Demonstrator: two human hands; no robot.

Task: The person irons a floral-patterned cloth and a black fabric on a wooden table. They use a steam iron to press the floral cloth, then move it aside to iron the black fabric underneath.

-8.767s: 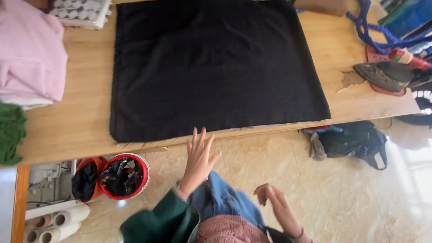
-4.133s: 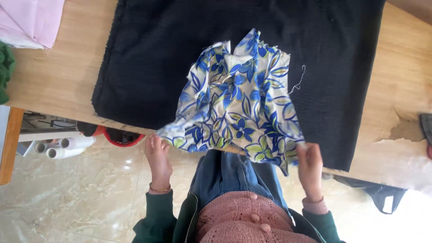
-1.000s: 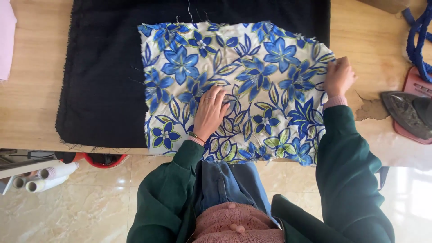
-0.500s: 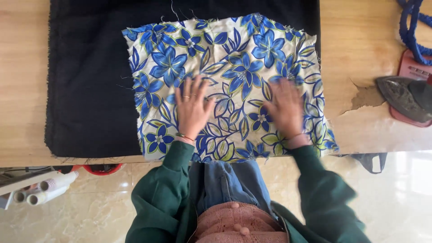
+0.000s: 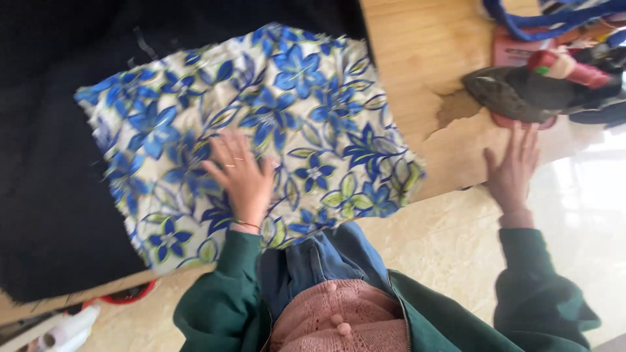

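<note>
A blue and white floral cloth [image 5: 261, 124] lies spread flat on a black cloth [image 5: 52, 182] that covers the wooden table [image 5: 404, 72]. My left hand [image 5: 241, 179] rests flat on the floral cloth, fingers apart, near its front edge. My right hand [image 5: 515, 169] is off the cloth, open, at the table's worn right edge, its fingertips close to a dark clothes iron [image 5: 521, 94]. Neither hand holds anything.
Behind the iron lie a red object [image 5: 567, 65] and blue straps [image 5: 541, 16] at the table's far right. A red tub [image 5: 130, 294] and white rolls [image 5: 65, 326] sit on the tiled floor below the table's left side.
My right hand left the floral cloth and moved right toward the iron. The left hand stays flat on the cloth. The view has swung and tilted.
</note>
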